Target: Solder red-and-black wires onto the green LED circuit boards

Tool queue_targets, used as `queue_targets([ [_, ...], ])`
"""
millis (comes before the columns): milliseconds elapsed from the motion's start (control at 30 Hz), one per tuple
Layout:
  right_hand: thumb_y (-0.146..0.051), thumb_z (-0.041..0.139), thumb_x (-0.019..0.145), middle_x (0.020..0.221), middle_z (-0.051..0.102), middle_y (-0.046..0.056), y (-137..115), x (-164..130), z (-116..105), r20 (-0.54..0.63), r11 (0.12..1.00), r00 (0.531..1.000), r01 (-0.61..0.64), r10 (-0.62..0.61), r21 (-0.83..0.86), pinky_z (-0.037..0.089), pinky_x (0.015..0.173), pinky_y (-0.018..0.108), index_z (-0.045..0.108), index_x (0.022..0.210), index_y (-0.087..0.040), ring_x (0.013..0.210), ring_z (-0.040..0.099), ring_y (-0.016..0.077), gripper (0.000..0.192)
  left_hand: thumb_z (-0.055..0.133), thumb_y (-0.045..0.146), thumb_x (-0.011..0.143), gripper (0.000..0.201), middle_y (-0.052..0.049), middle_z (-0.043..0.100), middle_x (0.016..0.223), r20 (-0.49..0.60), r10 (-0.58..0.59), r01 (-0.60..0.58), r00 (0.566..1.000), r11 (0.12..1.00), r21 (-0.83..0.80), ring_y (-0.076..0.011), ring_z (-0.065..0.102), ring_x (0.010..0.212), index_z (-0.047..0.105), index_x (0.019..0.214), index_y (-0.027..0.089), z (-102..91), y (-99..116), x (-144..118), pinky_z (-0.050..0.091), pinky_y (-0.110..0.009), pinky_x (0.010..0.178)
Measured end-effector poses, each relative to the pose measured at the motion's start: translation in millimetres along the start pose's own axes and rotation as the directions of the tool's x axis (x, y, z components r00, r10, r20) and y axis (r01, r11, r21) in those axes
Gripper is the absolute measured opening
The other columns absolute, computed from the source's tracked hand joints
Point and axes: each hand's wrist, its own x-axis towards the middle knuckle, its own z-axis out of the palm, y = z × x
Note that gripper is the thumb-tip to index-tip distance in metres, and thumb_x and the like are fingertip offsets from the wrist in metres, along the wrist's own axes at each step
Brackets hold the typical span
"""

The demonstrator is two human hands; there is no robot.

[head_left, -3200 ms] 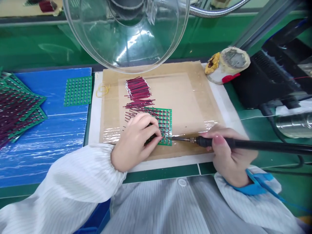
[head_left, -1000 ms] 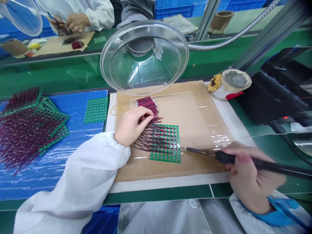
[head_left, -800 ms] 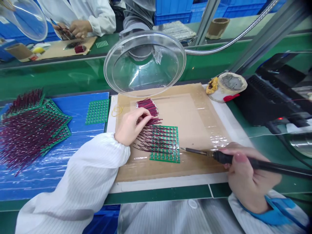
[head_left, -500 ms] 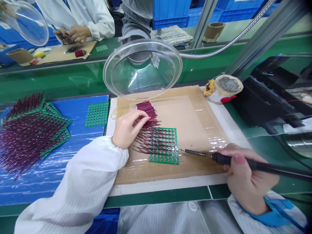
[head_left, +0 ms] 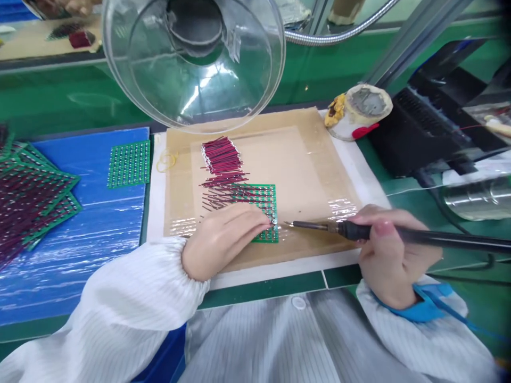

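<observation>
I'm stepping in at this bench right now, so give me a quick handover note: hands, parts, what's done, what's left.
Left hand: fingers pressed down on the green circuit board at its near edge, on the taped cardboard mat.
Right hand: gripping the soldering iron, tip just off the board's near right corner.
Parts: loose red wires lie in a bundle behind the board; a bare board sits on the blue sheet; wired boards are stacked far left.
Done: wires already lie across the board's far rows.
Left: the near rows; how many are bare is hidden by the hand.
</observation>
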Motion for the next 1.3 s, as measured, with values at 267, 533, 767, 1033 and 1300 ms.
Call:
queue_targets([
  [267, -0.020, 0.058, 0.086, 0.069, 0.065, -0.002, 4, -5, 0, 0.159, 0.999, 0.987, 0.036, -0.034, -0.011, 0.044, 0.046, 0.024, 0.069, 0.080, -0.022, 0.055, 0.057, 0.0098, 0.013, 0.056, 0.018, 0.091, 0.008, -0.005, 0.060, 0.099, 0.096, -0.185, 0.189, 0.978, 0.981, -0.034, -0.0189, 0.051, 0.097, 0.063, 0.086, 0.017, 6.9, 3, 0, 0.041, -0.039, 0.093],
  [533, -0.021, 0.060, 0.085, 0.076, 0.069, -0.003, 3, -5, -1, 0.214, 0.999, 0.977, -0.002, 0.012, -0.049, 0.050, 0.055, 0.026, 0.070, 0.082, -0.023, 0.055, 0.058, 0.0089, 0.011, 0.054, 0.019, 0.091, 0.011, -0.006, 0.059, 0.101, 0.109, -0.211, 0.212, 0.971, 0.977, -0.002, -0.0208, 0.050, 0.098, 0.064, 0.086, 0.018, 10.2, 5, -2, 0.041, -0.040, 0.090],
  [767, -0.022, 0.060, 0.085, 0.070, 0.067, -0.003, 3, -4, 2, 0.182, 0.998, 0.982, 0.055, -0.053, -0.005, 0.043, 0.045, 0.027, 0.070, 0.081, -0.022, 0.053, 0.057, 0.0098, 0.011, 0.054, 0.020, 0.091, 0.011, -0.005, 0.060, 0.100, 0.115, -0.206, 0.206, 0.972, 0.979, 0.009, -0.0215, 0.051, 0.099, 0.064, 0.086, 0.018, 10.8, 5, -2, 0.041, -0.041, 0.089],
  [1033, -0.024, 0.061, 0.085, 0.074, 0.068, -0.002, 1, -4, 1, 0.203, 0.998, 0.979, 0.017, -0.005, -0.059, 0.050, 0.054, 0.029, 0.070, 0.082, -0.024, 0.055, 0.059, 0.0113, 0.009, 0.054, 0.020, 0.091, 0.011, -0.006, 0.060, 0.100, 0.109, -0.215, 0.216, 0.970, 0.976, 0.003, -0.0219, 0.051, 0.099, 0.063, 0.086, 0.018, 11.2, 5, -2, 0.041, -0.041, 0.088],
  [1300, -0.026, 0.059, 0.085, 0.064, 0.064, -0.002, 0, -3, 8, 0.061, 0.999, 0.997, 0.049, -0.049, 0.003, 0.037, 0.042, 0.027, 0.069, 0.075, -0.022, 0.048, 0.053, 0.0103, 0.014, 0.053, 0.021, 0.091, 0.011, -0.006, 0.060, 0.099, 0.109, -0.224, 0.224, 0.969, 0.975, 0.011, -0.0223, 0.051, 0.098, 0.061, 0.084, 0.018, 13.0, 7, -1, 0.041, -0.041, 0.087],
])
